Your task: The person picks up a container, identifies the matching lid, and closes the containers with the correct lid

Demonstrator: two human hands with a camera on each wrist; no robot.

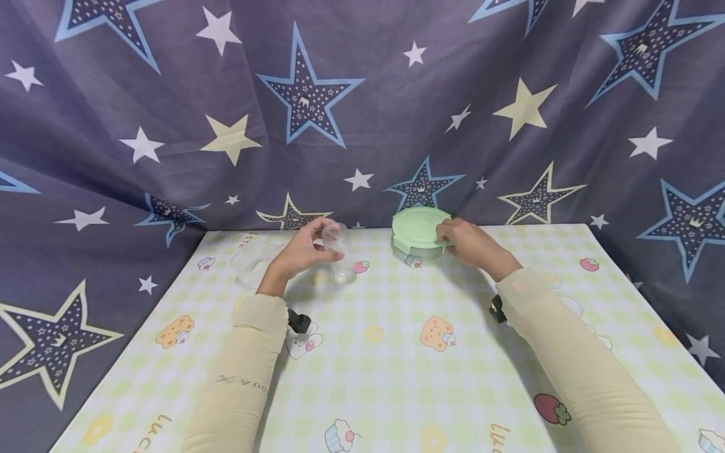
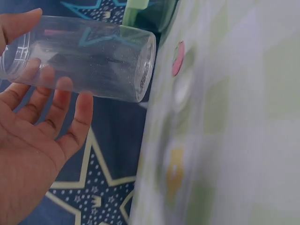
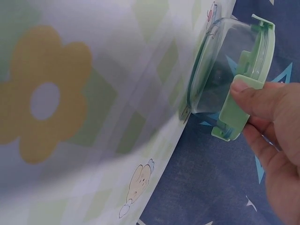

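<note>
Two hands working, both at the far edge of the table (image 1: 396,377), with the star-print curtain (image 1: 362,94) right behind.

Largest first: table in a checked cartoon cloth, clock centre taken at mid-table. Round glass container (image 1: 419,242) with its green lid (image 1: 418,228) sits at 12 o'clock, flat on the cloth, close to the back edge. Your right hand (image 1: 467,242) is on its 3 o'clock side; the wrist view shows your thumb pressing a green lid clip (image 3: 234,108), the other fingers mostly hidden behind it, so it grips the clip and nothing else.

Clear plastic cup (image 1: 335,234) is at about 11 o'clock, lifted off the table and tipped on its side. Your left hand (image 1: 303,251) holds it with fingers (image 2: 61,101) curled under the wall and the thumb on top near the rim. The wrist view suggests a light grip.

Risks, my read:
- The container is unbraced; pulling the clip one-handed could skid it back into the curtain or off the edge.
- The cup wall is slick and the grip loose; it could roll out of your fingers.
- A clip releasing suddenly could jolt your hand.
</note>
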